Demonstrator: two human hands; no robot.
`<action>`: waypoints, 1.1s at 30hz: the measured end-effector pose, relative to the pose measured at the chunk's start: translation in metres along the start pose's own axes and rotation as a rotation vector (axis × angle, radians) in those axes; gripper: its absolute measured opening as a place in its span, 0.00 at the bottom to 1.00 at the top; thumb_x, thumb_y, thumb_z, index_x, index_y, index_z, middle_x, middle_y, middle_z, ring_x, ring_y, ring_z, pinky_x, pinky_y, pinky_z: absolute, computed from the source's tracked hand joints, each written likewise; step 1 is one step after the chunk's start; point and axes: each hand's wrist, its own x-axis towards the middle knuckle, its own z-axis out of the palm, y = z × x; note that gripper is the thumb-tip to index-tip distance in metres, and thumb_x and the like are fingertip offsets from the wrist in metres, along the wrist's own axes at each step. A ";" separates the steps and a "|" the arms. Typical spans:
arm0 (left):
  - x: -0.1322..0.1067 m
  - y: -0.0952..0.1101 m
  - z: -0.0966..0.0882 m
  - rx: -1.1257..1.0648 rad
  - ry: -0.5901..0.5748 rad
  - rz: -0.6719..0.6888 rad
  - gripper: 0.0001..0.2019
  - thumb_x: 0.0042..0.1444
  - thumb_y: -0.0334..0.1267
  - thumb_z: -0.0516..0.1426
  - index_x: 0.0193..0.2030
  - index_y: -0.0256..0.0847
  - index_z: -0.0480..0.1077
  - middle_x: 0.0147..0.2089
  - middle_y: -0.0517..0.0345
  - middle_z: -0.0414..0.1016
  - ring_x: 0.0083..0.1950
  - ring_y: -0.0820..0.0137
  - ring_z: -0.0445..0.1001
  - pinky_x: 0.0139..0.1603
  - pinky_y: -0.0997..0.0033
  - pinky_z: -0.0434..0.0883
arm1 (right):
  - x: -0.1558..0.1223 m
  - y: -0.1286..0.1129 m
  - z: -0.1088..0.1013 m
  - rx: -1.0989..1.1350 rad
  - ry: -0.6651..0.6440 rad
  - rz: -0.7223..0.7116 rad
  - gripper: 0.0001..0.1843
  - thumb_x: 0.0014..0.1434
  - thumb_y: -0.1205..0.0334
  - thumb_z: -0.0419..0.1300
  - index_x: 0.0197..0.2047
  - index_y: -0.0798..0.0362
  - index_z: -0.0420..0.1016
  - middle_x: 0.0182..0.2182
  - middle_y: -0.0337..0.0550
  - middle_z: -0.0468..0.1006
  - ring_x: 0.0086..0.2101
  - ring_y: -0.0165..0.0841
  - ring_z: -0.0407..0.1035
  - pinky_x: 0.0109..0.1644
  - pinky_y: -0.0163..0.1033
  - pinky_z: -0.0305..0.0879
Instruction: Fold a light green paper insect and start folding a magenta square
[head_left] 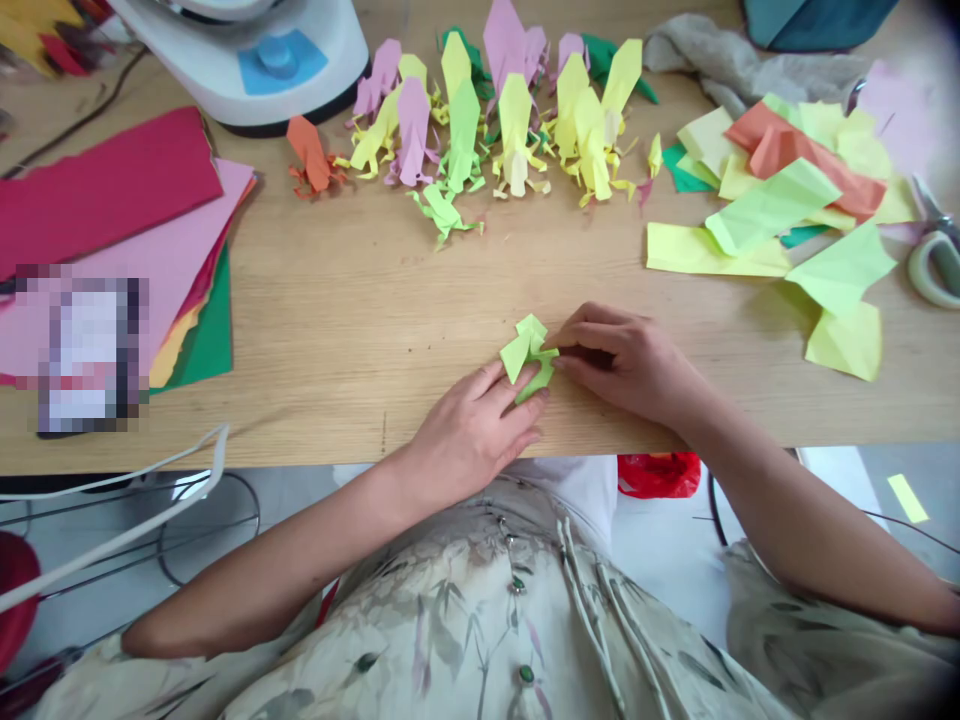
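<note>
A small, partly folded light green paper piece (527, 350) lies on the wooden table (337, 330) near its front edge. My left hand (472, 435) rests on the table with its fingers pressed onto the lower part of the paper. My right hand (626, 362) comes in from the right and pinches the paper's right edge with closed fingers. Several finished paper figures (495, 120) in pink, yellow, green and orange stand in a cluster at the back.
A stack of red, pink and green sheets (120, 220) lies at the left under a blurred phone-like object (82, 345). Loose paper pieces (795, 200) and scissors (937, 250) lie at the right. A white appliance (255, 60) and grey cloth (735, 60) sit at the back.
</note>
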 end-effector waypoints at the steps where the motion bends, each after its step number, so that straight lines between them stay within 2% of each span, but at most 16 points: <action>1: 0.000 0.000 0.000 0.004 -0.004 0.002 0.15 0.68 0.37 0.53 0.58 0.34 0.69 0.64 0.40 0.71 0.66 0.53 0.68 0.63 0.48 0.72 | 0.001 0.000 0.000 0.011 0.002 0.011 0.07 0.64 0.64 0.57 0.39 0.51 0.78 0.36 0.44 0.75 0.32 0.32 0.70 0.38 0.38 0.66; 7: -0.001 0.000 0.001 0.036 0.007 0.020 0.15 0.68 0.36 0.52 0.56 0.32 0.70 0.61 0.40 0.72 0.63 0.55 0.70 0.63 0.52 0.73 | 0.006 -0.002 0.000 0.042 -0.020 0.056 0.06 0.63 0.64 0.58 0.35 0.52 0.75 0.33 0.42 0.73 0.30 0.31 0.68 0.35 0.37 0.63; 12: -0.001 0.001 0.001 0.026 -0.019 -0.009 0.14 0.68 0.36 0.52 0.56 0.34 0.70 0.61 0.39 0.72 0.62 0.54 0.70 0.61 0.50 0.73 | 0.009 -0.008 0.002 0.000 -0.018 0.142 0.08 0.63 0.65 0.57 0.31 0.52 0.71 0.30 0.40 0.70 0.28 0.30 0.65 0.33 0.37 0.60; 18: -0.001 0.000 0.001 0.042 -0.026 -0.002 0.14 0.68 0.36 0.52 0.57 0.34 0.70 0.62 0.41 0.71 0.62 0.55 0.71 0.61 0.52 0.73 | 0.013 -0.010 0.008 -0.064 0.027 0.217 0.07 0.63 0.63 0.57 0.32 0.52 0.72 0.30 0.41 0.74 0.30 0.32 0.67 0.35 0.38 0.60; 21: -0.001 0.000 0.002 0.063 -0.038 0.008 0.15 0.69 0.37 0.51 0.57 0.33 0.69 0.65 0.39 0.69 0.63 0.54 0.70 0.62 0.52 0.72 | 0.014 -0.009 0.009 -0.085 0.047 0.255 0.07 0.62 0.62 0.59 0.32 0.52 0.72 0.28 0.40 0.74 0.28 0.31 0.65 0.33 0.37 0.58; 24: -0.001 0.001 0.002 0.078 -0.063 0.013 0.16 0.69 0.37 0.50 0.59 0.32 0.68 0.68 0.38 0.66 0.66 0.53 0.68 0.65 0.52 0.69 | 0.015 -0.008 0.008 -0.083 0.045 0.301 0.03 0.60 0.62 0.61 0.36 0.52 0.75 0.27 0.38 0.75 0.26 0.30 0.65 0.31 0.36 0.57; 27: -0.001 0.002 0.002 0.088 -0.098 0.006 0.17 0.70 0.37 0.49 0.60 0.32 0.67 0.70 0.37 0.63 0.67 0.54 0.67 0.65 0.51 0.69 | 0.016 -0.008 0.007 -0.063 0.030 0.323 0.05 0.58 0.62 0.63 0.39 0.52 0.76 0.27 0.37 0.76 0.26 0.29 0.66 0.31 0.36 0.58; 33: 0.000 0.003 0.006 0.129 -0.150 0.003 0.18 0.70 0.39 0.49 0.62 0.33 0.64 0.73 0.35 0.56 0.70 0.53 0.63 0.65 0.50 0.67 | 0.019 -0.010 0.009 -0.098 0.048 0.342 0.05 0.57 0.63 0.64 0.38 0.52 0.76 0.26 0.37 0.76 0.26 0.30 0.67 0.31 0.36 0.58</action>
